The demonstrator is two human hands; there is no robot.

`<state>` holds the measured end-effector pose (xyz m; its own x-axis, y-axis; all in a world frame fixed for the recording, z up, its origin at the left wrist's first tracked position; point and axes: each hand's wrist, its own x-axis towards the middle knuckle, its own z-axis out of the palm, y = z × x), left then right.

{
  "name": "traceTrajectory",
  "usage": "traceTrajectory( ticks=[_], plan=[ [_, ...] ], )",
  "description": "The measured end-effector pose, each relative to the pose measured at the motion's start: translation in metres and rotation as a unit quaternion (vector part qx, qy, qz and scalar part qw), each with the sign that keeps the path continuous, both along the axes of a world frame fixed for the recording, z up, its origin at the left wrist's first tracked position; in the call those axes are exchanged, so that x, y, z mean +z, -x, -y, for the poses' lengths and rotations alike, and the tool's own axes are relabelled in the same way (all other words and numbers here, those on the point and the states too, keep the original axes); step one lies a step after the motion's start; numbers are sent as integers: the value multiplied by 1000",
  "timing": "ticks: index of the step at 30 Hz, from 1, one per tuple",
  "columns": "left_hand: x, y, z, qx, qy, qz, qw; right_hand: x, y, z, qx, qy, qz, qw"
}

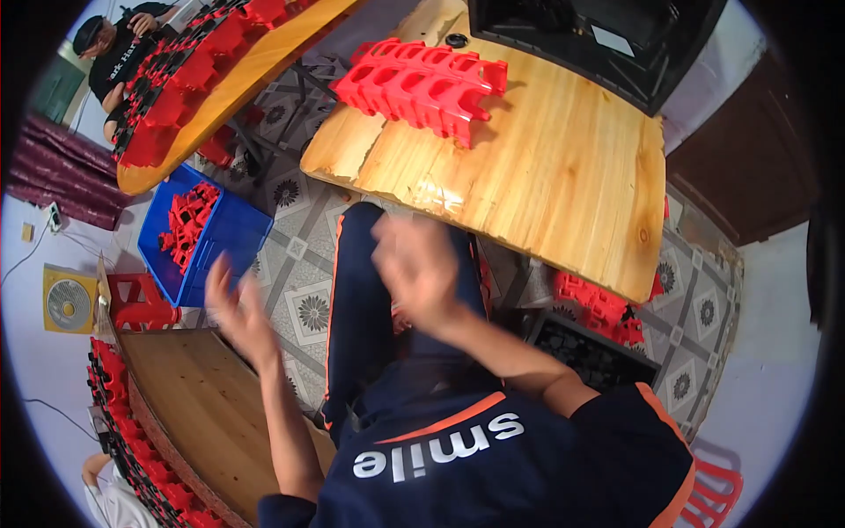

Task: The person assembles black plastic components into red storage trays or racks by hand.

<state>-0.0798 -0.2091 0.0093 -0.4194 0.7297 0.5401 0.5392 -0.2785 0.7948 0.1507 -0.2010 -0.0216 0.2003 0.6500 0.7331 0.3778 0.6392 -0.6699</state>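
My left hand (239,310) hangs in the air over the patterned floor, between my leg and a blue bin (227,245). Its fingers look spread, and nothing shows in them, though motion blurs the tips. Above my lap, close to the near edge of a wooden table (563,176), is my right hand (417,271). Its fingers are smeared by motion, and no held thing can be made out. On the table's far left part stands a block of red plastic parts (414,88), lined up in rows, apart from both hands.
Red and black parts (188,224) fill the blue bin. A black crate (563,28) stands at the table's far side; another black tray (647,370) lies below right. More wooden tables with red parts curve along the left. A co-worker (123,53) is at far left.
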Motion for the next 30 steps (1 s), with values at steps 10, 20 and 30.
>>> traceTrajectory(
  ticks=[10,20,30],
  plan=[
    [-32,-163,-236,-222,-26,-397,890,-46,-93,-155,-58,198,-145,968],
    [21,-212,-144,-523,91,157,833,28,-134,-30,-154,49,255,953],
    [-62,-190,-141,-557,269,479,623,77,-244,-209,-83,238,9,968]
  ],
)
